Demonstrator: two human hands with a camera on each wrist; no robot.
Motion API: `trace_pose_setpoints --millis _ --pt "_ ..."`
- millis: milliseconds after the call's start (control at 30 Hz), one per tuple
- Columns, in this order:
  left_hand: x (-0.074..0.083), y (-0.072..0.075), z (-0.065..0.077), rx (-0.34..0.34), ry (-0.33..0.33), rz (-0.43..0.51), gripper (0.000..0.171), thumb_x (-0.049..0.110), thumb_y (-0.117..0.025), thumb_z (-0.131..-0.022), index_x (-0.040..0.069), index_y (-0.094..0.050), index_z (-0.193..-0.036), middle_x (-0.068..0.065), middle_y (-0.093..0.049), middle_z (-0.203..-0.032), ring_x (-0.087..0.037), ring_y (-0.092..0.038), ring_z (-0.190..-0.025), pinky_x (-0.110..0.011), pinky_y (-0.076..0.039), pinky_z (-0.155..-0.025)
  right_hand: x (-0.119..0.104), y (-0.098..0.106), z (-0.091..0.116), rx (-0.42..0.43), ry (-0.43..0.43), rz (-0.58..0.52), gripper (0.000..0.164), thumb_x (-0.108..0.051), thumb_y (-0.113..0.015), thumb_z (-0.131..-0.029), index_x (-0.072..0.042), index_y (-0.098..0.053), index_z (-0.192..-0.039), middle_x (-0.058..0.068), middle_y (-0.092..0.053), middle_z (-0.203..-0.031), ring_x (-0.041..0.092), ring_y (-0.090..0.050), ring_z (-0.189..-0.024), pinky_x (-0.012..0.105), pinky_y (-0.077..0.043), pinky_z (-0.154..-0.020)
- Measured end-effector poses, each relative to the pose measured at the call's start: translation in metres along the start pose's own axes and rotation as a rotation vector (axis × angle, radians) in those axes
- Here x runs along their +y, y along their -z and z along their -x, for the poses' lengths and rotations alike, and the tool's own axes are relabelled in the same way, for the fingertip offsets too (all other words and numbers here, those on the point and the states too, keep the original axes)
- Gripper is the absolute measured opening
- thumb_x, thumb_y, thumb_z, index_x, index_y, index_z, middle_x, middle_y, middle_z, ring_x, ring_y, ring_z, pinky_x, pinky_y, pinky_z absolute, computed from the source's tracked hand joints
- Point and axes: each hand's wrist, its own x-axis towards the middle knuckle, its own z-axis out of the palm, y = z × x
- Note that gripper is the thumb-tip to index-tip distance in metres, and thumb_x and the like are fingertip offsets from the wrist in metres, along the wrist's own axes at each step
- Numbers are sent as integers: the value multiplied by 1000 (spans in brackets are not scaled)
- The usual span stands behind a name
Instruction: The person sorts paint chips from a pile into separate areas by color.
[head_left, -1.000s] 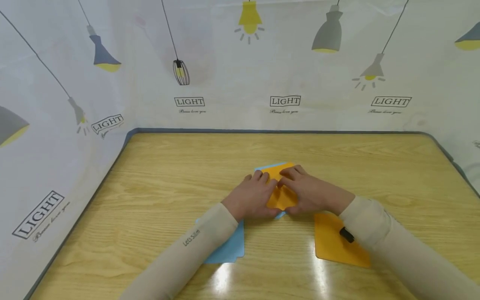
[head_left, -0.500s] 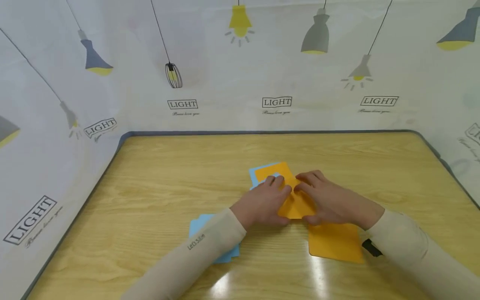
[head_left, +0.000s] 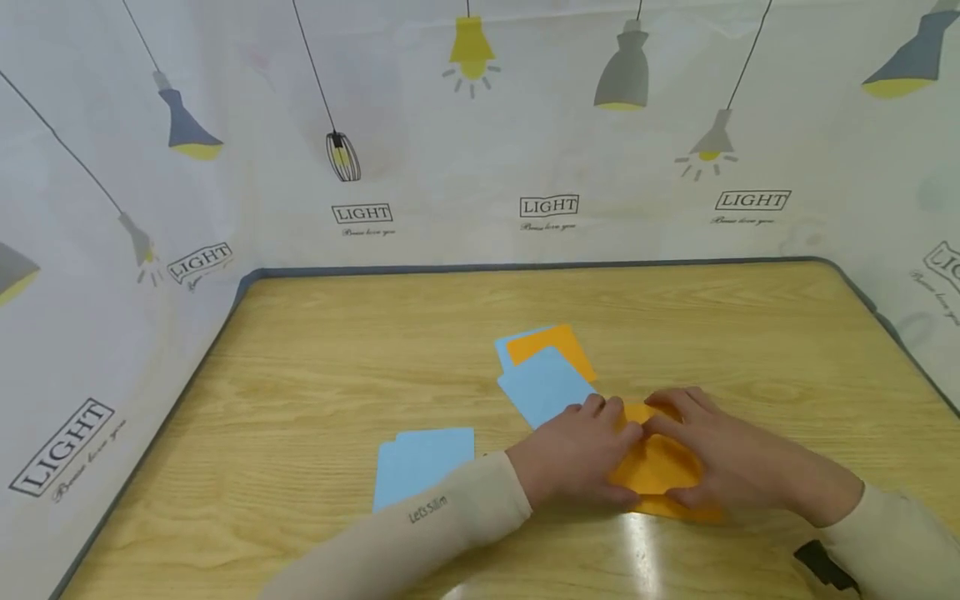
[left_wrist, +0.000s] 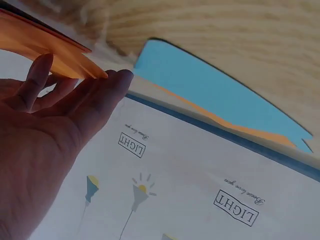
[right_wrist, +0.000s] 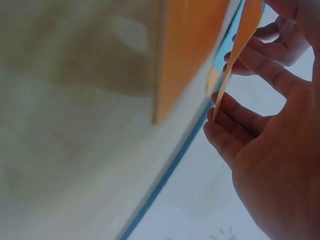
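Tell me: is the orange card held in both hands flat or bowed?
Bowed: the right wrist view shows the held orange card with a curved edge.

Upper card over lower card, piles left

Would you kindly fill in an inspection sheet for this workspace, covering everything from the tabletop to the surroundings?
Surface: wooden table, shiny toward the front.
Job's things: a bent, held orange card above a lower orange card; blue cards at left; an overlapping blue-and-orange pile farther back.
Clutter: a black object by the right sleeve, identity unclear; otherwise nothing seen.
Hands: left hand and right hand hold the bent card from opposite sides.
Cables: nothing seen; the printed cords are only pictures.
Surroundings: pale wall covering with lamps and "LIGHT" lettering.
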Motion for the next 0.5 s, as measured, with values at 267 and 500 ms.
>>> trace_pose_setpoints --millis 267,500 --pt "8 -9 -2 57 -59 -91 56 68 -42 -93 22 -56 -123 -1 -48 -124 -21 -43 -120 -29 -34 -105 9 -15 11 57 47 -14 53 -26 -83 -74 -28 -57 -121 9 -42 -134 29 -41 -120 48 -50 -83" --pt "7 -11 -2 75 -77 -76 49 60 -45 -97 18 -53 -122 1 -45 -123 -15 -44 -114 -21 -37 -98 13 -18 10 71 82 -26 49 -26 -83 -76 -27 -58 -118 4 -42 -129 25 -42 -114 44 -50 -82"
